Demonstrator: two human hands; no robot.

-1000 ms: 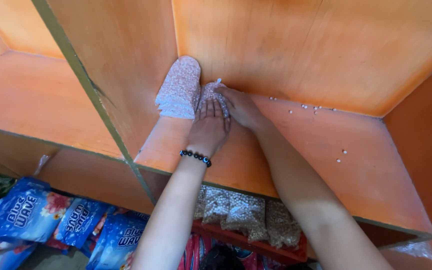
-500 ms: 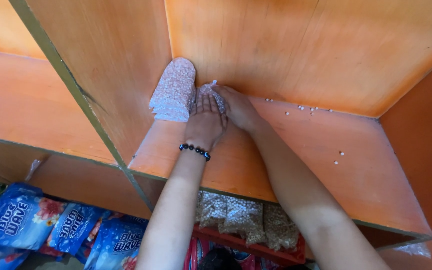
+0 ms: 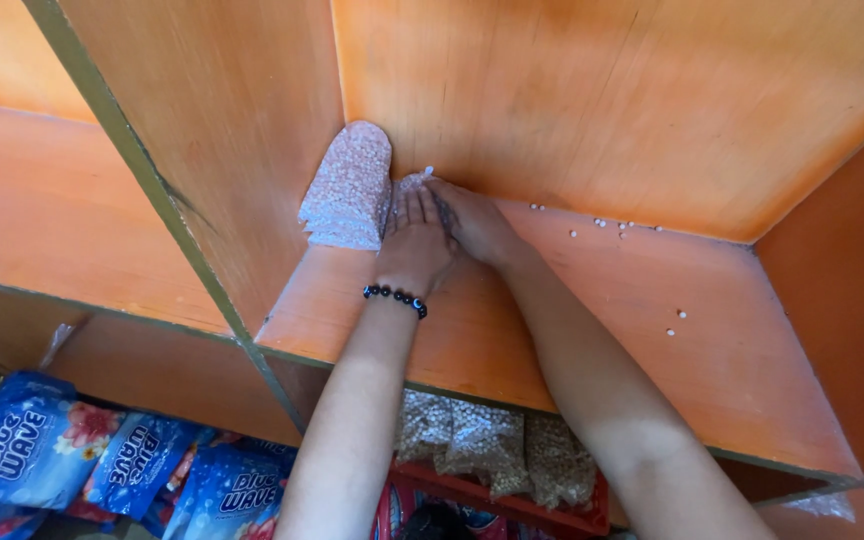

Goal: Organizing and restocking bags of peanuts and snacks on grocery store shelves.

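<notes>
Bag of small white beads (image 3: 414, 188) at back left corner of the orange shelf (image 3: 572, 330), mostly covered by both hands, knotted top poking out against the back wall. Left hand (image 3: 414, 245), flat, fingers straight, pressing down on the bag, black bead bracelet (image 3: 395, 298) on wrist. Right hand (image 3: 474, 222) curled over bag's right side, seems to grip it, fingertips hidden. Second bead bag (image 3: 350, 188) stands just left, touching, leaning on the side wall. Compared with a second ago hands sit slightly deeper, bag more covered, neighbour unmoved, so bag looks nearly seated. Loose beads (image 3: 602, 224) scattered along back edge. Lower shelf: more bead bags (image 3: 482, 450), blue packets (image 3: 72, 460) far left
</notes>
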